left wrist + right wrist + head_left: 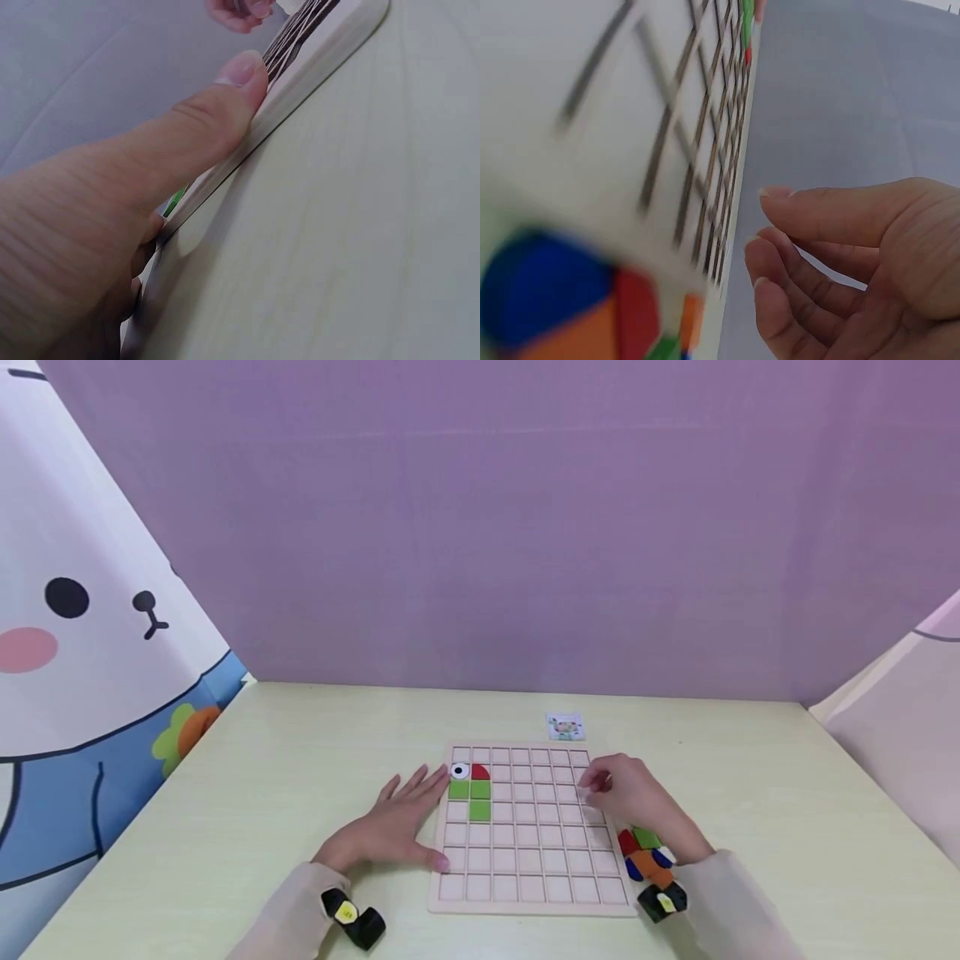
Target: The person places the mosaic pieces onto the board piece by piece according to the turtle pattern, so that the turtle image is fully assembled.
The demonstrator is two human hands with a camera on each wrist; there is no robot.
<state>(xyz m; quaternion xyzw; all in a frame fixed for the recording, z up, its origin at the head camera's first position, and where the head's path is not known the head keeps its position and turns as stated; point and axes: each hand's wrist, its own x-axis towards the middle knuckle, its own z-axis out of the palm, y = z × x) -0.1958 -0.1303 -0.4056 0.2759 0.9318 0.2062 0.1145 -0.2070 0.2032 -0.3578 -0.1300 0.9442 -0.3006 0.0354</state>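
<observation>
We see the board (532, 908) lying flat on the table (337, 752), between the left hand (392, 835) and the right hand (628, 792). The left hand is spread wide, its fingers nearly straight, with the thumb on the board's left rim and the fingers reaching along that side farther up; it grasps nothing. We take this as a light brace, likely meant to keep the board from sliding.

The right hand is loosely bent by the right rim. From the right wrist we see a gap between thumb and fingers and nothing in it, so we judge it relaxed and without a piece. The loose pieces (643, 863), in orange, red, green, blue and white, lie just beside the board on the right, probably put there for easy reach by that hand. The card (565, 727) lies beyond the far rim, perhaps so that it can be seen over the board; its picture is too small for us to read.

We find no clear long axis in the board: its grid looks square, and its near rim runs roughly across our view. Toward its far left corner, the eye tile (459, 771) sits left of the red tile (480, 772), whose rounded corner points away and to the right. The green tiles (480, 811) form a bent group nearer us, two side by side and one below the right-hand one.
</observation>
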